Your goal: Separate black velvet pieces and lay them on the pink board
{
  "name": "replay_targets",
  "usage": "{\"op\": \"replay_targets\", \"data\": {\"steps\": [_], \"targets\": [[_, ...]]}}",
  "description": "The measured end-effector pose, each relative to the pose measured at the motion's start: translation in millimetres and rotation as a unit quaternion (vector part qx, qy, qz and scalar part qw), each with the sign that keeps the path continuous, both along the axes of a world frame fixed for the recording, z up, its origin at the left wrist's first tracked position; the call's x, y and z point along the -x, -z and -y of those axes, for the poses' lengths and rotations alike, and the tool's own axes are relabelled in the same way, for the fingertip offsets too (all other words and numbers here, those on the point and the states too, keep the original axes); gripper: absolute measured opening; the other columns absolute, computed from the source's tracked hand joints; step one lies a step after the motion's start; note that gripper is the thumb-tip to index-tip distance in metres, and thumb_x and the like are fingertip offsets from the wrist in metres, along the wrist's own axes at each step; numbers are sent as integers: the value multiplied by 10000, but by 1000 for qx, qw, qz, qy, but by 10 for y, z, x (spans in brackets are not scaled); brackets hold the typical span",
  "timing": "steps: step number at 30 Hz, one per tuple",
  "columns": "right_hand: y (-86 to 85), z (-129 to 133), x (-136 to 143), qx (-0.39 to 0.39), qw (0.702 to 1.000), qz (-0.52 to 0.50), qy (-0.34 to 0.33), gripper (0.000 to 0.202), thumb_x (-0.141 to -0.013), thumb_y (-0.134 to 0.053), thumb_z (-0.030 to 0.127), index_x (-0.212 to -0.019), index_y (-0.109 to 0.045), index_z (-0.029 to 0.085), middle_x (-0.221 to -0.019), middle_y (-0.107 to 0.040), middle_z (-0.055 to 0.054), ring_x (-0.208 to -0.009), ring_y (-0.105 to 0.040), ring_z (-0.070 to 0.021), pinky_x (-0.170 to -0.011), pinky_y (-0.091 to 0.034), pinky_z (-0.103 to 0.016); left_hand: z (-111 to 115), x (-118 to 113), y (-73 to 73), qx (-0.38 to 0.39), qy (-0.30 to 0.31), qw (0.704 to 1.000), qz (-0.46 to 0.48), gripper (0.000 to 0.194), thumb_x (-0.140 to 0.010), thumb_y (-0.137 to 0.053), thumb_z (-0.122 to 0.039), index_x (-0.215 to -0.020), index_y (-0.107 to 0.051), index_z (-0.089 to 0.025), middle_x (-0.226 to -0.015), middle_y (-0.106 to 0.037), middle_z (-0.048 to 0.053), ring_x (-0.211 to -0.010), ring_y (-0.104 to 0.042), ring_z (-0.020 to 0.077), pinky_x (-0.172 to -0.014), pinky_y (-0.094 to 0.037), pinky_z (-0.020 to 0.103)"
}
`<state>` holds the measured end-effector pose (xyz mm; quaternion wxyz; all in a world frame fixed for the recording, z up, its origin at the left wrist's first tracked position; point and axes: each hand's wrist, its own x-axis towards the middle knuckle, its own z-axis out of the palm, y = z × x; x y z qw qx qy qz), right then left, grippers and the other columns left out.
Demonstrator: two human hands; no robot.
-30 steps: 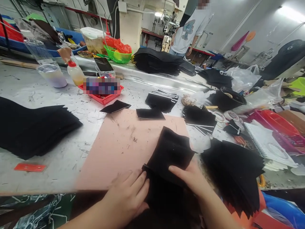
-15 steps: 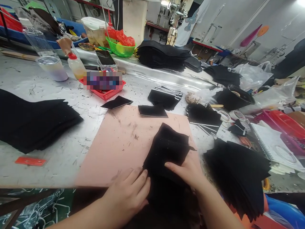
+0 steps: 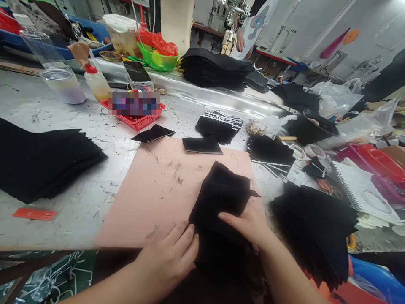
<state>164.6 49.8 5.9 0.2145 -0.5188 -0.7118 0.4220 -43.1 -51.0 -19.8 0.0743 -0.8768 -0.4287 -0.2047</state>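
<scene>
A black fabric piece (image 3: 221, 190) lies over the near right part of a pink sheet (image 3: 152, 190) and hangs past the table's front edge. My left hand (image 3: 172, 253) is at its left edge, fingers bent together and pinching the cloth there. On the right side, my right hand (image 3: 249, 223) grips the same piece, thumb on top and the other fingers hidden beneath. Two small black pieces, one (image 3: 202, 145) at the sheet's top edge and another (image 3: 153, 133) at its upper left corner, lie beyond my hands.
Black fabric stacks lie at left (image 3: 47, 160), at right (image 3: 316, 228) and at the back (image 3: 215, 69). A red basket (image 3: 139, 122), a glue bottle (image 3: 96, 82) and a spiral notebook (image 3: 363, 190) are on the table. A person's hand shows behind the machine.
My hands and the black fabric hold nearly the same position. The view has shifted slightly, and a person's hand has come into sight behind the sewing machine.
</scene>
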Motion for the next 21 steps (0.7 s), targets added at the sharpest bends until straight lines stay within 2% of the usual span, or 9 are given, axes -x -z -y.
{"op": "replay_targets", "data": {"steps": [4, 9, 17, 21], "targets": [[-16, -3, 14, 2, 1000, 3, 5, 327, -707, -641, 339, -1002, -627, 196, -1019, -673, -65, -988, -605, -268, -868, -491, -414, 3, 14, 9, 21, -5, 1000, 4, 260, -799, -544, -311, -1008, -589, -163, -1025, -642, 78, -961, -561, 244, -801, -395, 358], [-3, -5, 19, 20, 1000, -3, 12, 363, -711, -637, 355, -1030, -610, 181, -1065, -649, -78, -1016, -588, -266, -888, -474, -409, -20, 35, -11, 70, 5, 998, -4, 363, -733, -611, -407, -1019, -570, -187, -1073, -614, 75, -1125, -495, 267, -892, -370, 364], [-57, 20, -90, 50, 999, 2, 19, 460, -699, -653, 295, -1122, -549, 149, -1129, -610, -103, -1059, -556, -274, -912, -450, -425, -73, 33, -6, 106, 13, 993, -43, 376, -743, -592, -410, -1053, -561, -199, -1154, -593, 115, -1123, -510, 291, -865, -400, 385], [-64, 25, -145, 43, 999, 8, 12, 429, -689, -670, 273, -1088, -563, 156, -1116, -615, -96, -1064, -552, -273, -928, -432, -433, -85, -3, -48, 104, 7, 993, -54, 373, -733, -598, -434, -1034, -583, -216, -1298, -515, 104, -1146, -493, 281, -852, -397, 371]]}}
